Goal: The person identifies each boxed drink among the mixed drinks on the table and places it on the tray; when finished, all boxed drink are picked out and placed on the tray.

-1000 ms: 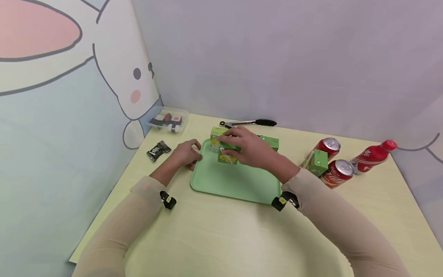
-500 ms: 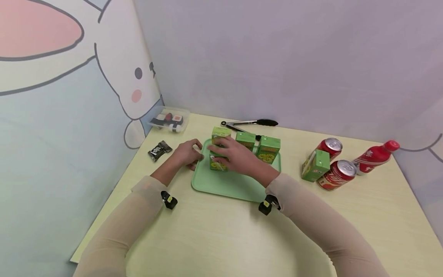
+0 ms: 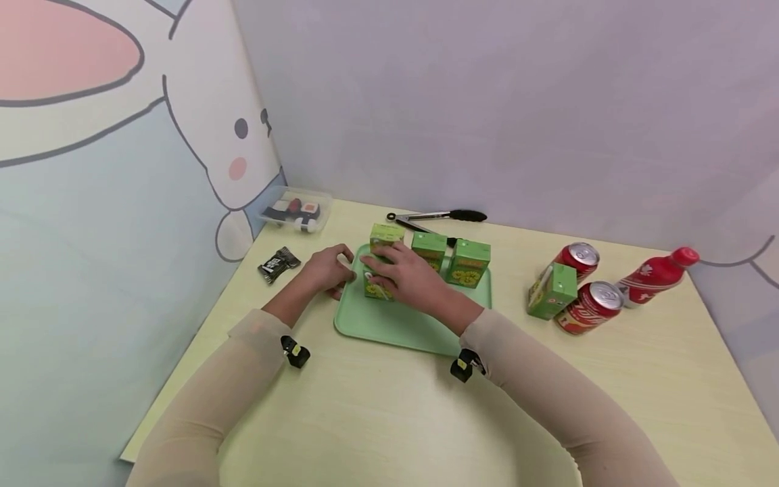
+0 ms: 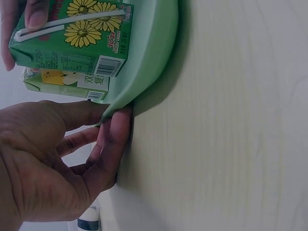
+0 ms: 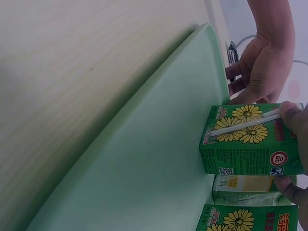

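Note:
My left hand [image 3: 327, 272] pinches the left rim of a green tray [image 3: 395, 328], thumb above and fingers beneath in the left wrist view. My right hand [image 3: 409, 276] grips a green juice box [image 5: 248, 144] from above at the tray's left side. That box stands upright, flower print and white straw facing the front, its top partly hidden by the fingers. Behind it is a lighter green juice box [image 3: 386, 233]. Two more green juice boxes, one in the middle [image 3: 429, 249] and one on the right [image 3: 468, 262], stand along the tray's back.
Tongs [image 3: 438, 216] lie behind the tray. A clear box of sushi pieces [image 3: 297, 211] and a black wrapped snack [image 3: 278, 264] are at the left. On the right stand a juice box [image 3: 552, 291], two red cans, one in front [image 3: 590, 308], and a tilted-looking red bottle [image 3: 657, 276].
My right hand has moved left and toward me with the juice box, from the tray's middle to its left side, uncovering the boxes behind. The left hand stays on the rim.

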`<state>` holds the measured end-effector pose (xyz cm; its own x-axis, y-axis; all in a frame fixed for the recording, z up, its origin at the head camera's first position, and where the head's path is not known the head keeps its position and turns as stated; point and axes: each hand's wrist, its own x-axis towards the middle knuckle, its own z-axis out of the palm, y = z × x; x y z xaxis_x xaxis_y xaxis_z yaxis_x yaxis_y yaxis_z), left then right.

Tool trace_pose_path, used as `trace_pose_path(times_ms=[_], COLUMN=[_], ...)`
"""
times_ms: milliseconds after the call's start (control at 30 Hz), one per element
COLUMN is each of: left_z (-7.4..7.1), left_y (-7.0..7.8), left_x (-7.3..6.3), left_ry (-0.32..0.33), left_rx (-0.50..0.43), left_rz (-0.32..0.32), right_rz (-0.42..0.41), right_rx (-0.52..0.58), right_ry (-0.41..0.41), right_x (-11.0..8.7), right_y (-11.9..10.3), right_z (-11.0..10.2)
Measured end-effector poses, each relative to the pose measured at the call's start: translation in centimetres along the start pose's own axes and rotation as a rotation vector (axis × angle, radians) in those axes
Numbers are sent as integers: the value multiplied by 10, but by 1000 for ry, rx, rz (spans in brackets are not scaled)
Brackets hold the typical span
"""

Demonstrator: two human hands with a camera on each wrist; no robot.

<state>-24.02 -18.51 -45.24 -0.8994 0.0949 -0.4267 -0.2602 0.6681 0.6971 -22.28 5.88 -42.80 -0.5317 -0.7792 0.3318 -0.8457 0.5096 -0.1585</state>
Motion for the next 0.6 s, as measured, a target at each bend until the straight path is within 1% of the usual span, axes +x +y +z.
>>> trace_pose_path(times_ms=[300,400,600], left_z=[-1,-2,-1], left_y=[2,2,1], left_x=[-1,-2,0], left_ry=[-7,-9,-9], left_rx=[-10,-15,-4], left_rz=[-7,-3,4], right_rz=[-13,-6,14], right_rx=[-4,-9,-10], right_ry=[25,23,31], right_x=[-1,-1,-3], right_y=[2,2,-1], right_z=[3,4,3])
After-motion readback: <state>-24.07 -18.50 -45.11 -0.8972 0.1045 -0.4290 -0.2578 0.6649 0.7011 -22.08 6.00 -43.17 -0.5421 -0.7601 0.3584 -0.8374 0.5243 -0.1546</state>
